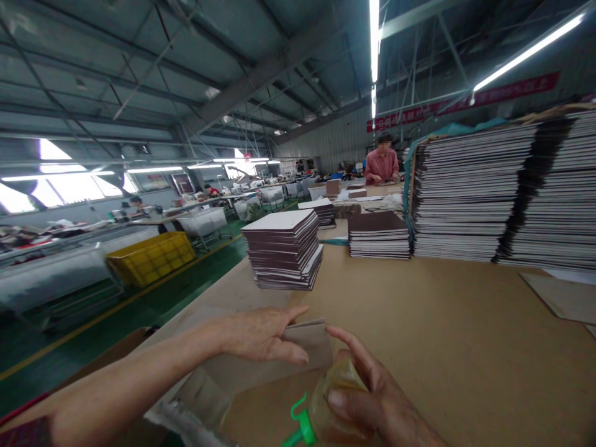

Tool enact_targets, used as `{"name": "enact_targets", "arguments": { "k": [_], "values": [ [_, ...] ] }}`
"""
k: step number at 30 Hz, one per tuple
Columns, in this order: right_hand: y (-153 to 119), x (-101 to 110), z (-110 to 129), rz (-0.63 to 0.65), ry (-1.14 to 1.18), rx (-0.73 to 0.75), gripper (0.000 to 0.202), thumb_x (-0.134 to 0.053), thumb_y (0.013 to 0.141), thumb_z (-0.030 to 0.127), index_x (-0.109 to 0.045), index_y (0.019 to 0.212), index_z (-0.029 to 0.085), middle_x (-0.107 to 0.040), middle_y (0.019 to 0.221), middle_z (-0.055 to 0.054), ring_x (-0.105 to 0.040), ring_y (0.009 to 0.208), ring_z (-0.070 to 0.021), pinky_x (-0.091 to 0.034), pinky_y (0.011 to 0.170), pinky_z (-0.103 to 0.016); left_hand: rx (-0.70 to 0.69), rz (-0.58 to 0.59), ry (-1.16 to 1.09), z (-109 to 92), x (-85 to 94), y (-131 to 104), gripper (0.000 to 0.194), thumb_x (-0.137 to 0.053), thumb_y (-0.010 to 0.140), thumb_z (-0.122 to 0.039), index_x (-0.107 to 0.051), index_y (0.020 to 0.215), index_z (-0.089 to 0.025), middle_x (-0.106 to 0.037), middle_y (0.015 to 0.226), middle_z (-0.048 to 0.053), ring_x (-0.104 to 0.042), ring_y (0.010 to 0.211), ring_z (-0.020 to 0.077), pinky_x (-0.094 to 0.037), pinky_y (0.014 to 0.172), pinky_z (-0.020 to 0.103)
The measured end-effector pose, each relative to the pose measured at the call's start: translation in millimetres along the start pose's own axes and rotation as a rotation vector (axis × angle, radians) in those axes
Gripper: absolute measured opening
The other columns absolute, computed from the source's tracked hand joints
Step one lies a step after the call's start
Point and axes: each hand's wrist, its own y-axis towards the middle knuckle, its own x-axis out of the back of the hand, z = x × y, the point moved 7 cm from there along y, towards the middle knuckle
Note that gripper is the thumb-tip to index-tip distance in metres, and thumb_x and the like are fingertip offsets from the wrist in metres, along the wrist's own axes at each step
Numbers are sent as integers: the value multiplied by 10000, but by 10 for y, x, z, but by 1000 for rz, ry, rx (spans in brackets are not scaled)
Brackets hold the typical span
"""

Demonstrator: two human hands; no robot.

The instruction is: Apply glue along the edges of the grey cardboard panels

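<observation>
My left hand (261, 335) stretches over a small grey-brown folded sheet (310, 344), its thumb and index finger apart along the sheet's left edge. Whether the other fingers touch the sheet is hidden. Wrapped in my right hand (372, 391) is a squeeze bottle (339, 382), amber-coloured and see-through, with a green nozzle and cap (305, 428) tilted down to the left. The right index finger reaches out to the sheet's upper right corner. Beyond my hands rises a stack of boards (282, 257), dark brown with white faces.
A lower brown stack (379, 236) and tall piles of boards (465, 192) line the table's back right. Loose flat boards (559, 298) lie at the right edge. A person in a red shirt (382, 164) works farther back. A yellow bin (151, 254) stands left, off the table.
</observation>
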Motion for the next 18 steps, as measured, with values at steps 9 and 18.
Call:
{"name": "enact_targets", "arguments": {
  "k": [9, 18],
  "values": [
    [66, 14, -26, -61, 9, -12, 670, -820, 584, 444, -495, 1137, 253, -626, 803, 23, -565, 693, -163, -394, 602, -236, -30, -1, -94, 76, -18, 9, 710, -224, 921, -638, -295, 1473, -197, -286, 1548, 83, -280, 1406, 219, -162, 1165, 372],
    [73, -135, 70, -52, 70, -28, 534, -802, 615, 418, -469, 997, 252, -632, 809, 39, -565, 671, -139, -378, 563, -206, -160, 10, -162, -154, 9, -41, 500, -235, 983, -469, -426, 1405, -282, -429, 1481, 1, -386, 1349, 174, -220, 1147, 322]
  ]
}}
